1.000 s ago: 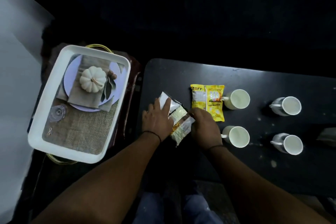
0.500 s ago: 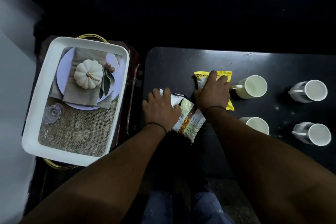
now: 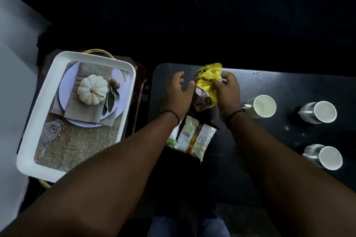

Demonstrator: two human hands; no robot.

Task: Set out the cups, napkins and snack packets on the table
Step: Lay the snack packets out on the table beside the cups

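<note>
My right hand point(image 3: 228, 95) grips a yellow snack packet point(image 3: 208, 84) by its right edge and holds it up over the black table point(image 3: 279, 86). My left hand point(image 3: 178, 93) is beside the packet's left edge, thumb touching it, fingers spread. Two white snack packets point(image 3: 194, 137) lie on the table below my hands, near the front edge. Three white cups stand to the right: one point(image 3: 261, 106) close to my right wrist, one point(image 3: 319, 112) further right, one point(image 3: 325, 157) nearer the front. No napkins show on the table.
A white tray point(image 3: 38, 121) printed with a plate, a pumpkin and burlap sits on a dark stand left of the table. A pale wall fills the far left. Beyond the table everything is dark. My legs in jeans show below the table's front edge.
My right hand has lifted the yellow packet off the table and brought it left. My left hand left the white packets and rose to meet it. My right arm now hides one cup.
</note>
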